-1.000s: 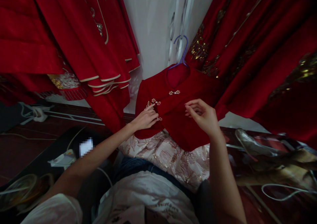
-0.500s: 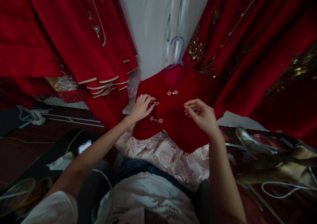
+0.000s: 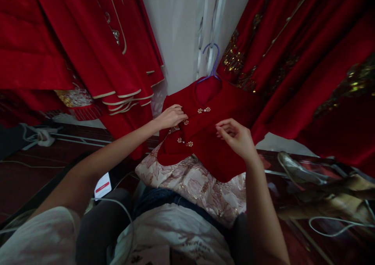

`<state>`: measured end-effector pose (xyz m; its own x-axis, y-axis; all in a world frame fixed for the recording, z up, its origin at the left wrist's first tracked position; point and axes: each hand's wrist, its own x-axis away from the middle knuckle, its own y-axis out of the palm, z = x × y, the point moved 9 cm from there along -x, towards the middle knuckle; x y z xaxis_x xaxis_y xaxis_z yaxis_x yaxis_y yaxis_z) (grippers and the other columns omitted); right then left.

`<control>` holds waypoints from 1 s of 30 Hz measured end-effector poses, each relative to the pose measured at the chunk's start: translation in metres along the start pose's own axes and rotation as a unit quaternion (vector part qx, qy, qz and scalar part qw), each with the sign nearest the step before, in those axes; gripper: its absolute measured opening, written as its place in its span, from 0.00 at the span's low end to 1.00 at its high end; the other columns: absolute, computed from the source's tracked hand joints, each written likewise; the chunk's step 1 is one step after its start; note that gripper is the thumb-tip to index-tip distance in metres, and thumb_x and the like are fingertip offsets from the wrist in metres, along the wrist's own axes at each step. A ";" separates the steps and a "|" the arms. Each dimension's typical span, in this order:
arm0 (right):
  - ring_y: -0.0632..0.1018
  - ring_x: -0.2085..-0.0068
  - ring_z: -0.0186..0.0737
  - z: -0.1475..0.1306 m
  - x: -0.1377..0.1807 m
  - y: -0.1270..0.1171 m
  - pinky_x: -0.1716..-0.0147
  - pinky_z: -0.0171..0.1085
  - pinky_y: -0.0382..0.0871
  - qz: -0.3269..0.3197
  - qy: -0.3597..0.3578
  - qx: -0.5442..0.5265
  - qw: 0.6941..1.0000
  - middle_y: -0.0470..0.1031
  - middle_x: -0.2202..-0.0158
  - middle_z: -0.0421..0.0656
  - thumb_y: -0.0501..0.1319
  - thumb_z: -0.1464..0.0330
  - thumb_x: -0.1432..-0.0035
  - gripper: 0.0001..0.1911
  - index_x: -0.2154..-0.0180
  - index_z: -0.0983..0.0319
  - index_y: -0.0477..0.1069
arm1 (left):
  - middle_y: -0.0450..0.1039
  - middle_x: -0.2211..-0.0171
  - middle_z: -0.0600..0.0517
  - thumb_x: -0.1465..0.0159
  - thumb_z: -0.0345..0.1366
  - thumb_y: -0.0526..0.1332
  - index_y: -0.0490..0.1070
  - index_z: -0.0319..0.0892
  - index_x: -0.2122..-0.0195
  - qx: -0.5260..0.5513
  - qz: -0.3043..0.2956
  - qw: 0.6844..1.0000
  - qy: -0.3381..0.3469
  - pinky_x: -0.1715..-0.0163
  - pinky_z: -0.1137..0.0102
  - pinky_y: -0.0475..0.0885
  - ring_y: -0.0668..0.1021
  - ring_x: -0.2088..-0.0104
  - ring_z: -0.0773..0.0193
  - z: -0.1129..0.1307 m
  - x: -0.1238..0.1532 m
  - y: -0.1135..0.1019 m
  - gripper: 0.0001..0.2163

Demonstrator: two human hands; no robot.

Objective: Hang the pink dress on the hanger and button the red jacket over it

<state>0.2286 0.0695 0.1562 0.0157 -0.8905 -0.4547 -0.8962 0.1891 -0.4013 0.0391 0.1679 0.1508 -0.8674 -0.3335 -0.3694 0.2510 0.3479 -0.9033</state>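
A short red jacket (image 3: 222,155) on a purple hanger (image 3: 216,61) lies spread in front of me, over pale pink brocade cloth (image 3: 190,179) on my lap. Flower-shaped beaded clasps fasten its front, a top one (image 3: 204,110) and a lower one (image 3: 185,142). My left hand (image 3: 172,117) is closed at the jacket's left front edge, by the middle clasp (image 3: 186,122), which it partly covers. Above the jacket's right front hovers my right hand (image 3: 236,136), thumb and fingers pinched together. Whatever is between those fingertips is too small to make out.
Red garments with pale piping (image 3: 125,61) hang at the left, and red garments with gold sequins (image 3: 234,58) at the right. A lit phone (image 3: 102,187) lies beyond my left forearm. A shoe (image 3: 288,165) and a looped white cord (image 3: 331,233) are at the lower right.
My left hand has turned, its fingers curling over the jacket edge beside the middle clasp. The left forearm has shifted outward, showing more of the phone. My right hand has barely moved.
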 end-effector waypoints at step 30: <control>0.80 0.68 0.38 -0.006 0.004 0.006 0.68 0.37 0.76 -0.051 0.018 -0.047 0.997 0.76 0.71 0.42 0.61 0.57 0.42 0.14 0.60 0.59 0.70 | 0.76 0.68 0.52 0.38 0.38 0.63 0.71 0.40 0.63 0.088 0.058 0.993 -0.056 0.41 0.59 0.54 0.76 0.62 0.63 0.012 -0.088 -0.026 0.07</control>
<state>0.2201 0.0648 0.1569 0.0941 -0.9178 -0.3857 -0.9285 0.0589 -0.3667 0.1141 0.1779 0.2046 -0.7778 -0.3985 -0.4860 0.4258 0.2347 -0.8739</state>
